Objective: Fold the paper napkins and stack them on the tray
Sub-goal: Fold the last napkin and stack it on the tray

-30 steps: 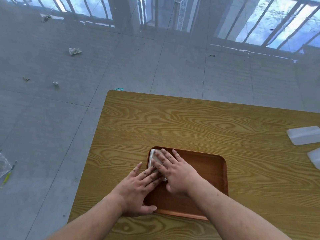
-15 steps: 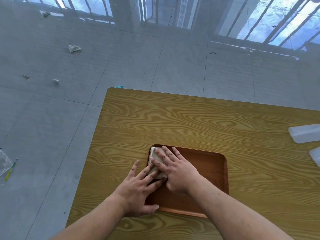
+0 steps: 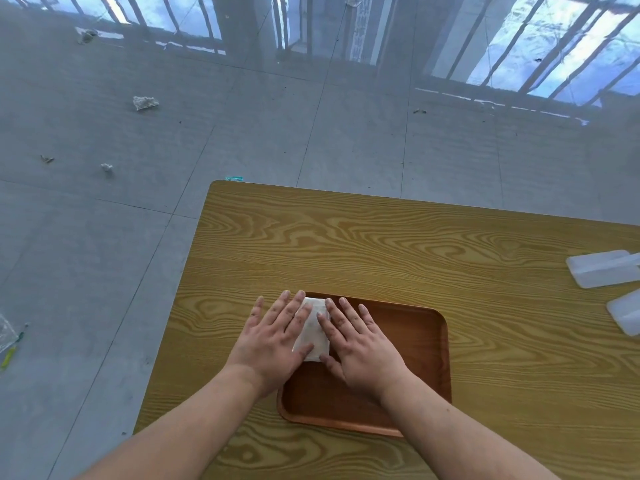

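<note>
1. Head view: the folded white napkin (image 3: 313, 327) lies in the upper left corner of the brown tray (image 3: 408, 344), at the lower middle of the frame.
2. The left grip (image 3: 273, 341) lies flat with straight, spread fingers, its inner fingers pressing the napkin's left edge and the rest over the tray rim and counter (image 3: 381, 244).
3. The right grip (image 3: 360, 344) is also flat and open-fingered, pressing the napkin's right edge; neither curls round anything.
4. Two clear plastic boxes (image 3: 602, 268) sit at the counter's right edge.
5. A crumpled paper scrap (image 3: 145, 102) lies on the grey floor (image 3: 104, 237), upper left.
</note>
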Demonstrator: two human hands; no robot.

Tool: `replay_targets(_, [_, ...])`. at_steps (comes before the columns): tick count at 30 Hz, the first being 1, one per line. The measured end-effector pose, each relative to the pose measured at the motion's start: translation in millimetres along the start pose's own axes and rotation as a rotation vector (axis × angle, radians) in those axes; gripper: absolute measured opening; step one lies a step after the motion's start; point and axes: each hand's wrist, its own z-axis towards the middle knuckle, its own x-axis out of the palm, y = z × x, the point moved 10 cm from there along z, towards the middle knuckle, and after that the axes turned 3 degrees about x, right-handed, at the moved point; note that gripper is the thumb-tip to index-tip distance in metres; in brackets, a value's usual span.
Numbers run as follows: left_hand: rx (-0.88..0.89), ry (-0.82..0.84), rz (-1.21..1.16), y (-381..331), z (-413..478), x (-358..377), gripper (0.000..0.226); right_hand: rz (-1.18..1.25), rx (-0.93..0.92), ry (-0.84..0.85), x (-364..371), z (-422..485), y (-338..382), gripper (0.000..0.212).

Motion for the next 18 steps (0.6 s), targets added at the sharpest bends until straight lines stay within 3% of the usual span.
replay_targets(4, [-0.001, 0.109, 0.058, 7, 6, 16, 0.075, -0.028, 0.039, 0.044, 12, 3, -4, 0.071])
replay_targets(18, [0.047, 0.145, 0.121, 10, 5, 21, 0.079, -0.011, 0.063, 0.066, 18, 2, -5, 0.07])
